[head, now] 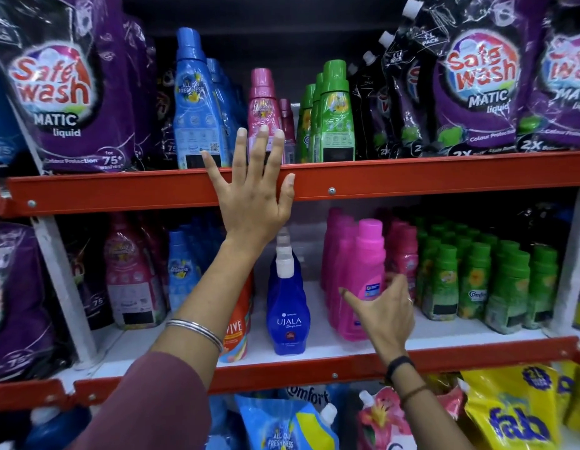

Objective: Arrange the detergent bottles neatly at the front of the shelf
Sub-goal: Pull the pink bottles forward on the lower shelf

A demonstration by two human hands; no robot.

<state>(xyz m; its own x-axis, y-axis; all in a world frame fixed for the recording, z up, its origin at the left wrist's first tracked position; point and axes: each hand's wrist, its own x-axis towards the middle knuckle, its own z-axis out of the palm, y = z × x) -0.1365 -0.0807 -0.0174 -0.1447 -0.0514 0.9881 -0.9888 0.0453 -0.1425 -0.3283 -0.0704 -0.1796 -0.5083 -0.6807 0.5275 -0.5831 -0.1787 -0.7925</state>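
My left hand point(253, 186) is raised flat against the red front rail of the upper shelf point(412, 177), fingers spread, its fingertips over the foot of a pink bottle point(263, 102); it holds nothing. To either side stand a tall blue bottle point(194, 102) and green bottles point(334, 115). On the middle shelf point(444, 336), my right hand point(386, 313) is open, fingers curved, just in front of a row of plain pink bottles point(363, 274). A blue Ujala bottle point(287, 306) stands alone to their left. Small green bottles point(477, 280) fill the right side.
Purple Safewash pouches point(71, 92) flank the upper shelf on both sides. An orange Vive bottle point(236, 332) stands partly behind my left forearm. Pink and blue bottles point(133, 274) sit at the middle shelf's left. Yellow Fab pouches point(512, 414) and Comfort pouches lie below.
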